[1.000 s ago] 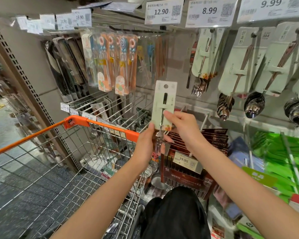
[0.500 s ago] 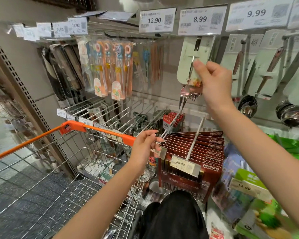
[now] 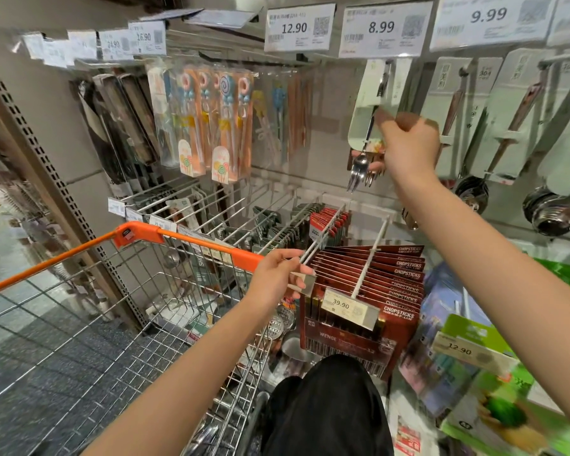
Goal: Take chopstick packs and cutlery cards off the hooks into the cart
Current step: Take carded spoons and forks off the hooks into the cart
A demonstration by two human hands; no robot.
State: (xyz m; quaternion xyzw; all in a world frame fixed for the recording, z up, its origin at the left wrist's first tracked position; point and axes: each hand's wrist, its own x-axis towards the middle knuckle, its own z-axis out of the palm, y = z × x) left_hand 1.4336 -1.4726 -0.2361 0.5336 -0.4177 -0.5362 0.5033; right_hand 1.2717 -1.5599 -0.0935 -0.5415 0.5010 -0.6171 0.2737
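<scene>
**At the cutlery hooks, one card in each reach**

Up at the hook under the 8.99 price tag (image 3: 380, 29), my right hand (image 3: 408, 144) pinches the lower part of a pale fork card (image 3: 369, 106), fingers curled round it just above the fork tines (image 3: 357, 174) that hang below. The card's top sits at the hook, tilted a little toward me; whether it has cleared the hook I cannot tell. To its right hang more pale cards holding spoons (image 3: 550, 209), bowls down.

Lower, my left hand (image 3: 277, 278) grips the front end of a white display hook (image 3: 320, 245), thumb and fingers closed round it beside its small tag. Just right of that hand hang the dark red chopstick packs (image 3: 372, 284), stacked front to back on their own hook, with a 39.90 tag (image 3: 341, 306) in front.

The cart (image 3: 96, 324) stands to my left, its orange handle (image 3: 178, 235) just behind my left wrist. A few packs lie in its far corner, too blurred to name. Children's chopstick packs (image 3: 224, 126) in orange hang further left on the wall.
</scene>
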